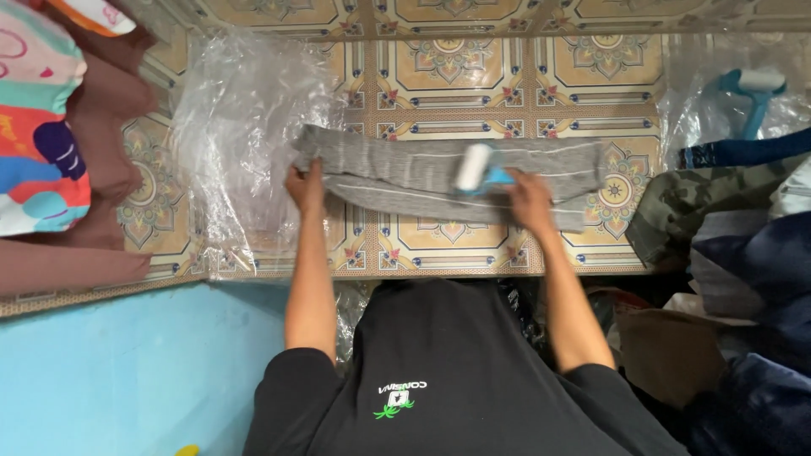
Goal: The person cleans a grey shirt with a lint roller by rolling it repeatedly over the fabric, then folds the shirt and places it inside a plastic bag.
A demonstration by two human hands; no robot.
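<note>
A folded grey garment (405,173) lies across a patterned tile surface (456,76). My left hand (304,187) presses down on the garment's left end, fingers on the cloth. My right hand (528,198) grips the blue handle of a lint roller (475,167), whose white roll rests on the middle of the garment.
Crumpled clear plastic (236,127) lies at the left under the garment's end. A second blue and white lint roller (754,93) sits at the far right on more plastic. Piled clothes (726,228) crowd the right side, colourful fabric (38,127) the left. A blue wall (127,371) is below.
</note>
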